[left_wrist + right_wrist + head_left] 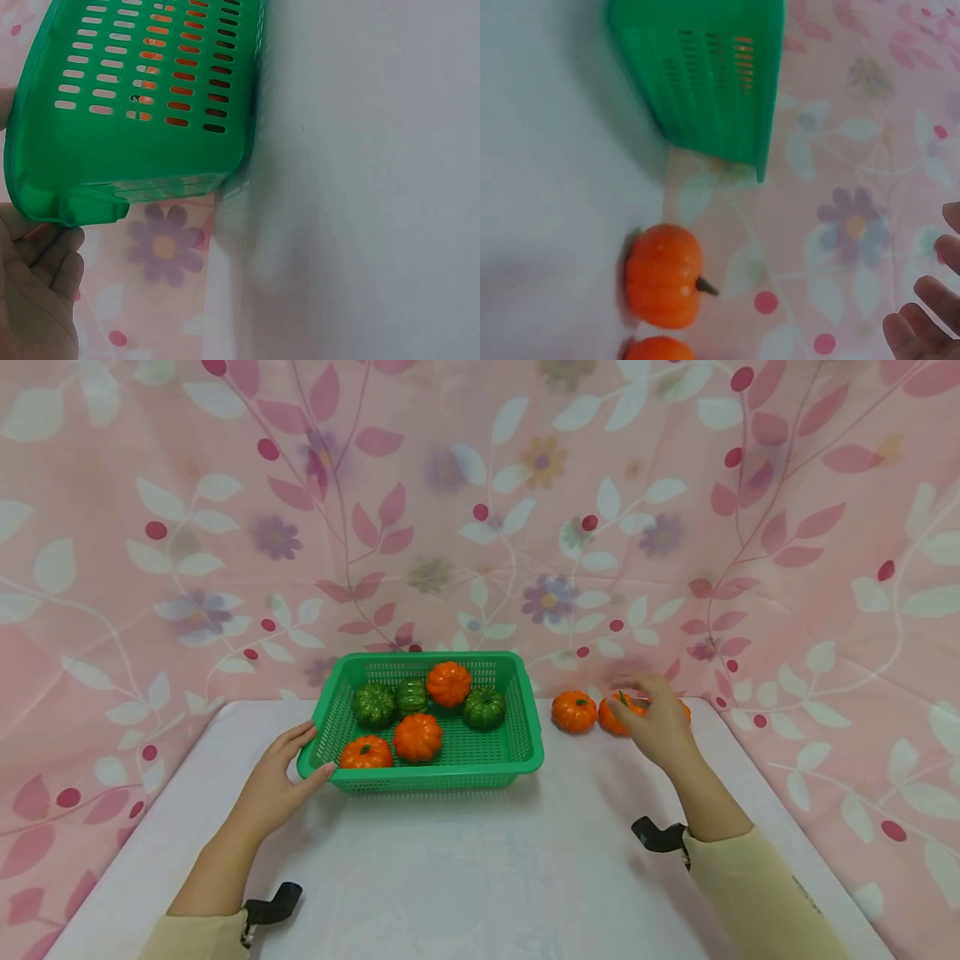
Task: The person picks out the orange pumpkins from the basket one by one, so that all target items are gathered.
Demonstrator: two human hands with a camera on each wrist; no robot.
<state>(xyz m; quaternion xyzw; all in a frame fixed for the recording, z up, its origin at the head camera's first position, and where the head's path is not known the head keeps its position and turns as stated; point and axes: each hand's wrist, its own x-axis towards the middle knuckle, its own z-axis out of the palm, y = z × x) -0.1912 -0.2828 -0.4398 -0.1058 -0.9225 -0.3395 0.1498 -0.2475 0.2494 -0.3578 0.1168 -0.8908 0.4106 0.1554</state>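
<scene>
A green plastic basket (pixel 442 770) contains several small pumpkins, some orange, such as this orange pumpkin (pixel 417 737), and some dark green, such as this green pumpkin (pixel 483 708). My left hand (pixel 273 785) holds its near left corner, thumb on the front rim and fingers along the left side. To the right of the basket, an orange pumpkin (pixel 573 712) sits beside another orange pumpkin (pixel 617 717). Over the latter hovers my right hand (pixel 660 727), fingers spread and holding nothing. More orange shows behind that hand, mostly hidden. The right wrist view shows the loose fingers (pixel 934 300) well apart from the pumpkins.
A white-covered table (pixel 450 868) carries everything. Pink floral cloth (pixel 480 543) hangs directly behind the basket and down both sides. Black wrist mounts (pixel 274 904) stick out from both sleeves.
</scene>
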